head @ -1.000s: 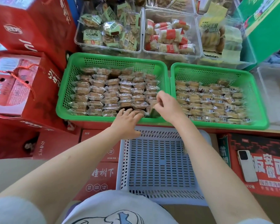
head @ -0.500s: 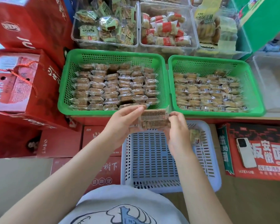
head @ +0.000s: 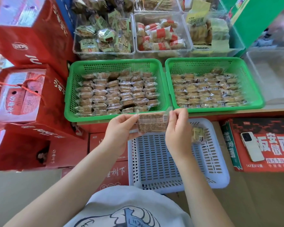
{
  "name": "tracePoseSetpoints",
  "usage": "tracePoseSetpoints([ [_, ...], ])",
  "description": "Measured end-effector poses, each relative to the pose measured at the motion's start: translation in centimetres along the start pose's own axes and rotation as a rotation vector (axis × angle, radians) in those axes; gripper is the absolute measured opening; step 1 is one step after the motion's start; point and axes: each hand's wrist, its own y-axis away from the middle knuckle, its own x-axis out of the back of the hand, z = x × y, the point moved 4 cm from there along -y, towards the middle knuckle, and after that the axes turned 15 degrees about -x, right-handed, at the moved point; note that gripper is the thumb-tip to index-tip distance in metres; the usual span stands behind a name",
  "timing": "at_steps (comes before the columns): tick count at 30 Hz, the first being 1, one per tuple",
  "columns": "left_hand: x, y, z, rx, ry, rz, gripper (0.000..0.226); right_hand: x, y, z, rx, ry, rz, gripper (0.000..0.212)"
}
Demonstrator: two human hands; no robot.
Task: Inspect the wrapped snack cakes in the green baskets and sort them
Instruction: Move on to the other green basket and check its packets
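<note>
I hold one clear-wrapped brown snack cake up between both hands, just in front of the green baskets. My left hand pinches its left edge and my right hand pinches its right edge. The left green basket holds several rows of wrapped brown cakes. The right green basket holds several paler wrapped cakes. Below my hands stands a pale blue slotted basket with one wrapped cake in its far right corner.
Clear bins of other wrapped snacks stand behind the green baskets. Red gift boxes are stacked at the left. At the right a white phone lies on a red noodle carton. An empty clear bin sits far right.
Both hands came out of the left green basket's front right corner with one cake, lifted it toward me over the blue basket, and now hold it stretched between them.
</note>
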Motion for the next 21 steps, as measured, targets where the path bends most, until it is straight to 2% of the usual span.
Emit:
tracePoseSetpoints([
  [3,0.0,0.4,0.2,-0.042,-0.085,0.010,0.020,0.2,0.3,-0.5,0.050,0.027,0.022,0.025],
  [5,-0.2,0.7,0.6,-0.109,-0.154,0.000,0.021,0.2,0.2,-0.6,0.003,-0.005,0.004,0.024],
  [7,-0.5,0.9,1.1,-0.185,-0.186,-0.028,0.019,0.0,-0.1,-0.4,-0.133,-0.061,-0.030,0.025],
  [9,-0.7,0.8,1.2,-0.212,-0.159,-0.056,0.018,-0.2,-0.4,0.0,-0.308,-0.151,-0.106,0.036],
  [11,-0.8,0.8,1.5,-0.165,-0.097,-0.114,0.013,-0.7,-0.5,0.9,-0.500,-0.363,-0.212,0.042],
  [13,-1.1,0.8,1.8,-0.067,0.050,-0.241,0.007,-0.8,-0.6,1.7,-0.620,-0.551,-0.234,0.033],
  [15,-1.1,0.9,2.1,0.014,0.159,-0.380,0.021,-0.6,-0.9,2.0,-0.630,-0.559,-0.194,0.025],
  [17,-0.6,0.7,2.1,0.007,0.133,-0.431,0.024,-0.4,-1.1,2.0,-0.617,-0.563,-0.153,0.025],
  [21,0.3,0.1,1.6,-0.019,0.110,-0.305,0.013,0.1,-2.1,2.0,-0.587,-0.550,-0.134,0.028],
])
